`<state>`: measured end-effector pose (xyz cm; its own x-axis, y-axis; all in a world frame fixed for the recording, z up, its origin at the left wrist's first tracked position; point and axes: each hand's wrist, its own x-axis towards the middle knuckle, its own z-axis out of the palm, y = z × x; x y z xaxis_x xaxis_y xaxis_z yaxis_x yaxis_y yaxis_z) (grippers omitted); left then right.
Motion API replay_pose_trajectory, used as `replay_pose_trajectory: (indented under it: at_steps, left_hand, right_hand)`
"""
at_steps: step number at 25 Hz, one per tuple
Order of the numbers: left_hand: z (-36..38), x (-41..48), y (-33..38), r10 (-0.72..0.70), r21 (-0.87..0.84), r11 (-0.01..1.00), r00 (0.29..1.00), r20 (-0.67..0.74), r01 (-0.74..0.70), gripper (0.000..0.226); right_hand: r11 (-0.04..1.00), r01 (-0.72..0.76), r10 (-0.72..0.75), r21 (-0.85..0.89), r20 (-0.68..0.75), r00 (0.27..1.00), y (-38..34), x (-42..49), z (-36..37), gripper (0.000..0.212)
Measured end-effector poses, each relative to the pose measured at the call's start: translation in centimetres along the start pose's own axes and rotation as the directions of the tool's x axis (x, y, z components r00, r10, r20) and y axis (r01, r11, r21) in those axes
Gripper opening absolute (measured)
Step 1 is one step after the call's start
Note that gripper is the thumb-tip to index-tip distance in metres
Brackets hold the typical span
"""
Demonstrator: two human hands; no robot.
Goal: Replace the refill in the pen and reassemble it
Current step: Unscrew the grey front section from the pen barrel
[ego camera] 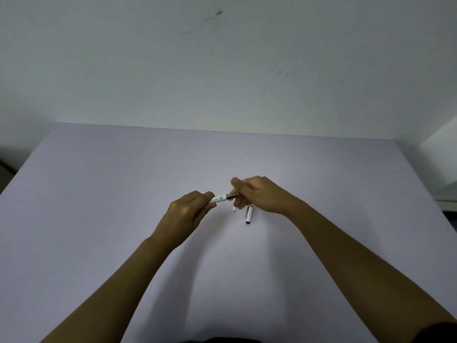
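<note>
A white pen barrel (219, 198) with small print is held level above the table, its left end inside my left hand (189, 214). My right hand (257, 194) pinches the dark metallic front section (233, 195) at the barrel's right end. The fingers of the right hand are blurred. On the table just below lies a white pen cap (249, 215) with a dark open end. A small white piece (234, 208) lies beside it, partly hidden under my right fingers; I cannot tell what it is.
The work surface is a pale lilac table (123, 219) set against a white wall (222, 70). A white box-like object (442, 164) stands at the far right edge. Something dark shows at the far left edge.
</note>
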<state>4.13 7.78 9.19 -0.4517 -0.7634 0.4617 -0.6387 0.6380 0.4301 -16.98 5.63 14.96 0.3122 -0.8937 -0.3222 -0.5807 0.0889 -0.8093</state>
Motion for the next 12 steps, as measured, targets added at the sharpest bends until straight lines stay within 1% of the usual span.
replay_pose_trajectory:
  at_steps: [1,3,4,6,8,9,10,12]
  left_hand:
    - [0.01,0.01,0.03,0.007,0.001,1.0,1.0,0.005,-0.007,0.022]
    - [0.04,-0.12,0.05,0.007,-0.008,1.0,1.0,0.017,-0.007,0.023]
    - [0.05,-0.25,0.05,0.0,-0.015,1.0,1.0,0.017,0.0,0.023]
    - [-0.07,-0.37,0.05,-0.016,-0.025,1.0,1.0,0.006,0.016,0.026]
    - [-0.24,-0.31,-0.01,-0.022,-0.024,0.999,1.0,-0.008,0.021,0.025]
    - [-0.28,-0.28,-0.05,-0.02,-0.018,1.0,1.0,-0.013,0.019,0.024]
    - [-0.27,-0.26,-0.09,-0.013,-0.01,1.0,1.0,-0.011,0.013,0.022]
    - [-0.16,-0.27,-0.14,0.002,-0.004,1.0,1.0,-0.001,-0.002,0.021]
  right_hand:
    - [0.999,0.025,-0.025,-0.047,0.015,1.0,0.15,-0.05,-0.04,0.033]
    - [0.992,0.103,-0.102,-0.074,0.012,0.995,0.26,-0.29,-0.21,0.012]
    - [0.991,0.128,-0.128,-0.032,0.007,0.992,0.27,-0.34,-0.24,0.011]
    - [0.99,0.137,-0.136,0.019,-0.024,0.99,0.18,-0.47,-0.02,0.019]
    - [0.997,0.07,-0.071,-0.019,-0.062,0.996,-0.21,-0.39,0.14,0.024]
    - [0.998,0.041,-0.044,-0.053,-0.06,0.997,-0.27,-0.27,-0.01,0.031]
    - [0.996,0.033,-0.037,-0.079,-0.047,0.998,-0.26,-0.21,-0.17,0.033]
    - [0.995,0.071,-0.073,-0.076,-0.024,0.997,-0.3,-0.32,-0.44,0.016]
